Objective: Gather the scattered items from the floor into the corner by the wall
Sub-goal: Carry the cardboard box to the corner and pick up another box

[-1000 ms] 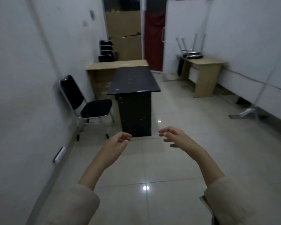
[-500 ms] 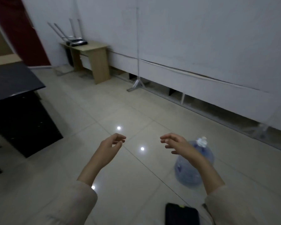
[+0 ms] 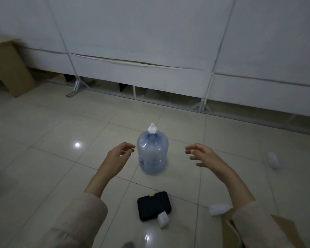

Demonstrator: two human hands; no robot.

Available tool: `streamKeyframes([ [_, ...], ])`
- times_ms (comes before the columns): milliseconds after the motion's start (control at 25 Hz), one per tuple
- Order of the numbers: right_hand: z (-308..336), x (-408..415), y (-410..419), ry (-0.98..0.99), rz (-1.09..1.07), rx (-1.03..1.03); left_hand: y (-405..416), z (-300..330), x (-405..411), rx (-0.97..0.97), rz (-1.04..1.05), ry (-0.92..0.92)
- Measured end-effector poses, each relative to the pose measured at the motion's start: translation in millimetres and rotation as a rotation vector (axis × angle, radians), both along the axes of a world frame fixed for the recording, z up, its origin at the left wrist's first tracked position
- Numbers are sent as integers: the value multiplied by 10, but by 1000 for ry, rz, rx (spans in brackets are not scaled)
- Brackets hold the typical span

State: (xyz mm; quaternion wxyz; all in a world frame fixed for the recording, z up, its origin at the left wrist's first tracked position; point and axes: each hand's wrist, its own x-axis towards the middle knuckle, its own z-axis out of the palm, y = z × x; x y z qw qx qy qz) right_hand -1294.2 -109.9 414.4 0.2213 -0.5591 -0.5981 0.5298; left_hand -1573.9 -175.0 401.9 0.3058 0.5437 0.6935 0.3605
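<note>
A clear blue water jug [image 3: 152,154] with a white cap stands upright on the tiled floor, centre of view. My left hand [image 3: 117,156] hovers just left of it, fingers apart, holding nothing. My right hand [image 3: 203,156] hovers to its right, a gap away, also open. Closer to me lies a flat black case [image 3: 153,204] with a small white box [image 3: 162,219] at its near corner. A white item [image 3: 219,209] lies by my right sleeve, and another white item [image 3: 273,160] lies at far right.
A white partition wall [image 3: 150,42] on metal feet [image 3: 75,90] runs along the back. A wooden desk side [image 3: 9,67] stands at the far left. A brown cardboard piece [image 3: 284,230] sits at the bottom right. Glossy floor tiles [image 3: 43,158] spread to the left.
The view has swung right from the desks and chair to the partition wall. The jug, black case and white items have come into view. Both hands stay open, now flanking the jug.
</note>
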Motion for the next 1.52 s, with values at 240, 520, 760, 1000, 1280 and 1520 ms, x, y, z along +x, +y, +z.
streamKeyframes([
  [240, -156, 741, -235, 35, -288, -26, 491, -104, 471, -25, -214, 5],
  [520, -307, 1296, -773, 51, -741, -19, 921, -347, 1208, -90, -568, -20],
  [760, -503, 1586, -1316, 42, -1053, -29, 999, -442, 1798, -104, -812, -33],
  [1000, -627, 1928, -1709, 38, -1193, -41, 967, -520, 2359, -97, -910, -5],
  [1280, -893, 2688, -2231, 64, -1242, -144, 573, -618, 3359, -95, -929, 15],
  [1520, -1272, 3325, -2724, 55, -1245, -251, 46, -901, 4248, -184, -990, 48],
])
